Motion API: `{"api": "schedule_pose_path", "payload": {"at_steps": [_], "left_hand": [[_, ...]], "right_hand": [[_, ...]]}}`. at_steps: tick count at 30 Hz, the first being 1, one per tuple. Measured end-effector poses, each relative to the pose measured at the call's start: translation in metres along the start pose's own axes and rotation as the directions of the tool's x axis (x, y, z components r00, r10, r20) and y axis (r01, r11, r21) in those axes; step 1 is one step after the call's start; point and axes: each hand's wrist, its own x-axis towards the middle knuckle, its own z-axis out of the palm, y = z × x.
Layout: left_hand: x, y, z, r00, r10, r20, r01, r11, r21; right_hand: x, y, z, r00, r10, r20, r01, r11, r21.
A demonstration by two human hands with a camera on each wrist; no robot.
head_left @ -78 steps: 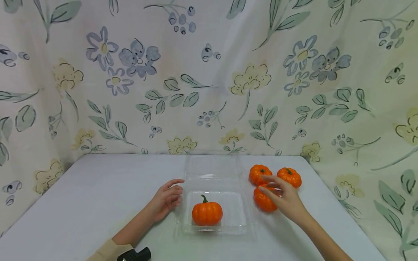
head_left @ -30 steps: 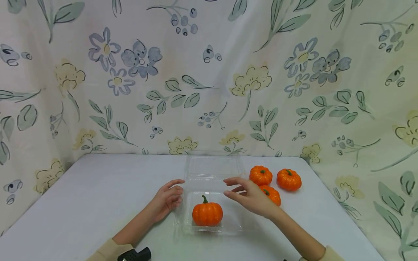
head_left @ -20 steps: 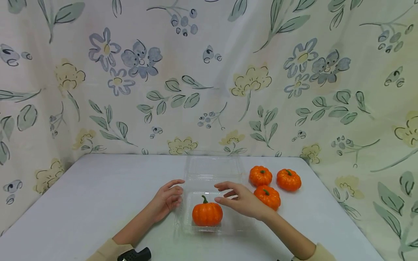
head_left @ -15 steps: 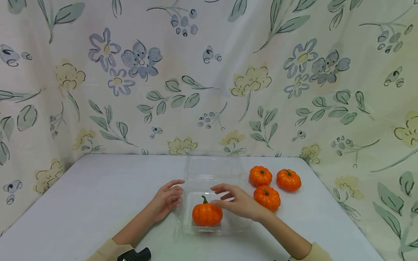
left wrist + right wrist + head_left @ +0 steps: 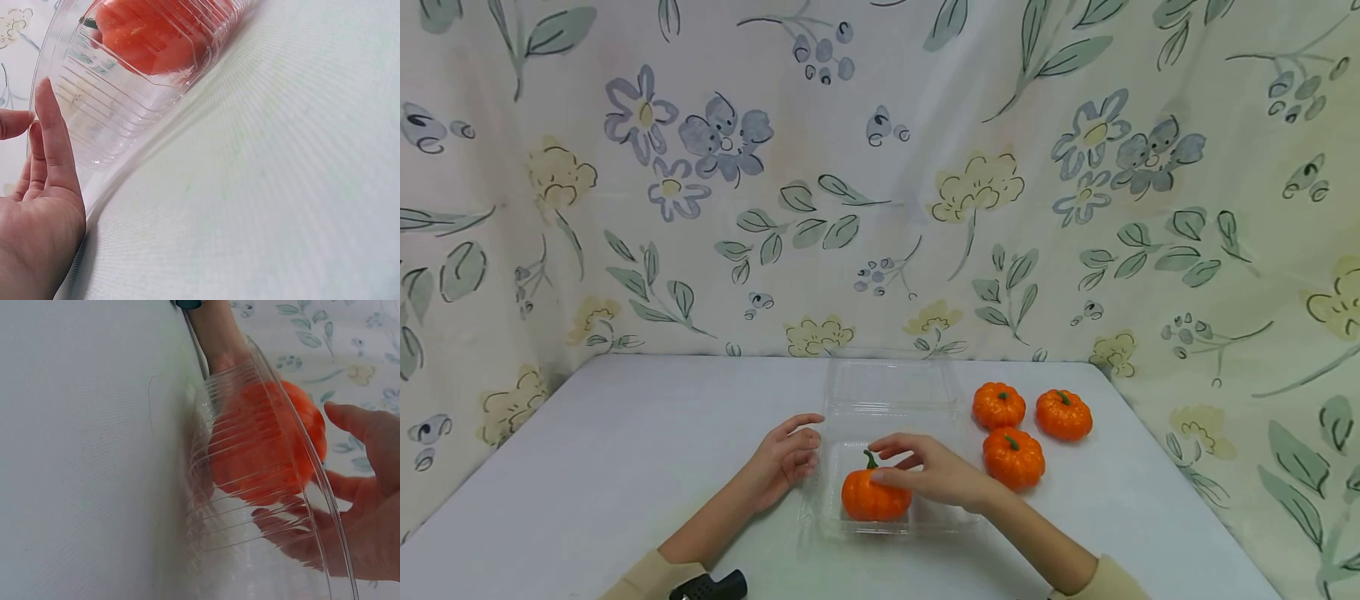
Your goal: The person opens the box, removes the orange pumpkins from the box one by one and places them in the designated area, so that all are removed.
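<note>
A clear hinged plastic box (image 5: pixel 936 527) stands with its lid folded back, and one orange pumpkin (image 5: pixel 876 502) with a green stem sits in its left part. My right hand (image 5: pixel 928 473) reaches over the box from the right, thumb in front of the pumpkin's top and fingers behind it. In the right wrist view its spread fingers stand around the pumpkin (image 5: pixel 269 444), some seen through the clear wall. My left hand (image 5: pixel 786 462) stays at the box's left side, fingers extended. In the left wrist view its fingertips are right at the box rim (image 5: pixel 32 100).
Three more orange pumpkins, one at the back (image 5: pixel 997 406), one at the right (image 5: pixel 1063 415) and one in front (image 5: pixel 1013 459), stand right of the box. They rest on a white table (image 5: pixel 625 450). Floral cloth (image 5: pixel 880 208) hangs behind it.
My right hand has moved left from the pumpkins beside the box to the one inside it. The front pumpkin on the right has come into full view. My left hand stays put.
</note>
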Motion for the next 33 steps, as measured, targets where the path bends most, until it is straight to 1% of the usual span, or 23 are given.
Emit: {"api": "schedule_pose_path", "payload": {"at_steps": [5,10,25,28,33], "left_hand": [[-0.0006,0.0008,0.0013,1.000,0.000,-0.005,0.000,1.000,-0.004],[-0.0002,0.0004,0.0010,1.000,0.001,-0.003,-0.001,1.000,0.001],[0.0001,0.0002,-0.0004,1.000,-0.002,0.011,0.002,1.000,0.001],[-0.0001,0.0004,-0.0002,1.000,-0.005,0.008,0.005,1.000,0.001],[-0.0004,0.0007,0.0001,1.000,-0.008,0.004,0.008,1.000,0.004]], "right_hand": [[0.0004,-0.0023,0.0030,1.000,0.010,0.022,-0.010,1.000,0.014],[0.0014,-0.0012,0.0046,1.000,0.016,0.027,-0.016,1.000,0.024],[0.0002,-0.0011,0.0034,0.999,-0.019,0.035,0.018,0.999,0.038],[0.0004,-0.0009,0.0036,0.999,-0.021,0.030,0.020,0.999,0.045],[0.0016,0.0011,0.0041,0.999,-0.047,-0.009,0.047,0.999,0.018]]}}
